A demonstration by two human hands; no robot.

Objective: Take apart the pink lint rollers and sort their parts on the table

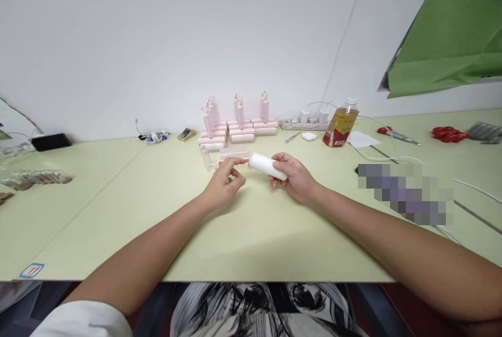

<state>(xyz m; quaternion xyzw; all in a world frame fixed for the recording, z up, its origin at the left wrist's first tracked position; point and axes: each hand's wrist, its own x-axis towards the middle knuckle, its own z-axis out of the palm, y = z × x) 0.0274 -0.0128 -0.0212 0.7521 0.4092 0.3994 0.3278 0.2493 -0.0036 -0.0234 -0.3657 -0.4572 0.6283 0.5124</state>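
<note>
My right hand (296, 176) is wrapped round the lower end of a smooth white cylinder (263, 164), tilted with its other end up and to the left. My left hand (224, 185) is at that far end, its index finger stretched out to the cylinder's tip and the thumb apart below. Whether the finger touches a small part there is too fine to tell. Just beyond the left hand lie a pale pink box (234, 153) and a clear, pinkish tube-shaped piece (205, 157) on the table.
Behind stand several pink cylinders with loops (240, 113) among stacked pink boxes (265, 129). To the right are a power strip (304, 125), a drink bottle (340, 125), white cables and red-handled tools (449, 134). A black phone-like object (50, 141) and wrapped pieces (37, 178) lie left.
</note>
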